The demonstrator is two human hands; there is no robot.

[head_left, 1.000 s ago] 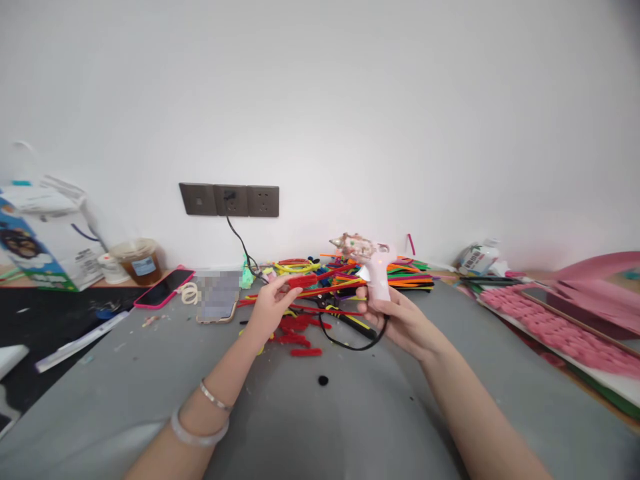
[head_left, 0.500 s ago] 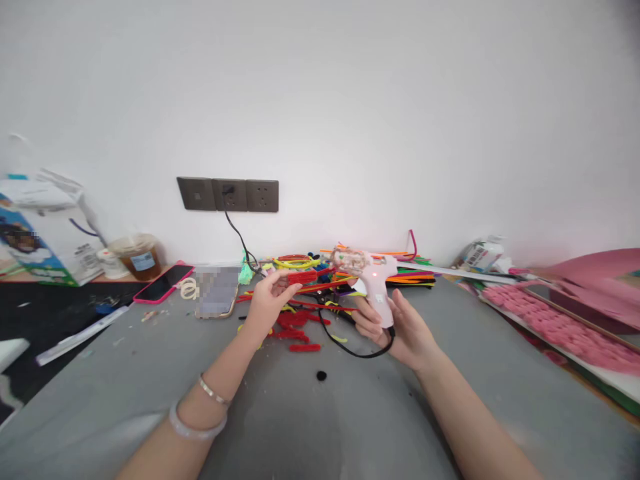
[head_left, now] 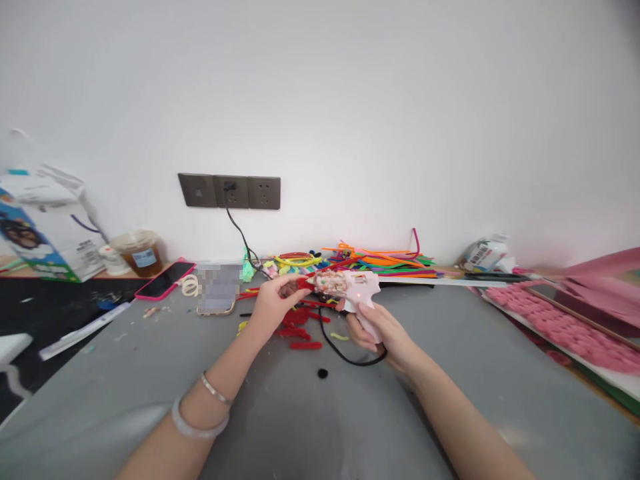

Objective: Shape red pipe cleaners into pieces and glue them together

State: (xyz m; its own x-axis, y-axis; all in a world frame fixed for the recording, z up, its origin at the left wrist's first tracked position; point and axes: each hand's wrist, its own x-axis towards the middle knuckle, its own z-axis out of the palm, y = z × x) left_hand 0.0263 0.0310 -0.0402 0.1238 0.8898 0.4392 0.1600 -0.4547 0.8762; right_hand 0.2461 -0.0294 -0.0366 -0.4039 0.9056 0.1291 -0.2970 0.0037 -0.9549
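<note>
My right hand [head_left: 375,327] is wrapped round the handle of a pale pink hot glue gun [head_left: 361,292], whose decorated front end points left. A small red light glows on its side, and a black cord [head_left: 350,361] loops down from the handle. Between the fingertips of my left hand [head_left: 274,300] is a red fuzzy pipe cleaner piece [head_left: 302,287], partly hidden by the fingers. The gun's nozzle end is right at this piece; whether they touch I cannot tell. Below lie several cut red pipe cleaner pieces [head_left: 306,345] on the grey table.
Coloured pipe cleaners [head_left: 390,260] lie heaped along the wall. A black pompom [head_left: 323,373] sits in front. Two phones, one pink-edged [head_left: 165,280], and a drink cup [head_left: 143,253] stand left. A pink woven piece [head_left: 555,320] lies right. A plug is in the wall socket [head_left: 230,192].
The glue gun has moved left and slightly down, tipping over, so its nozzle reaches the red piece. My right fingers have closed round its handle. My left hand has barely moved.
</note>
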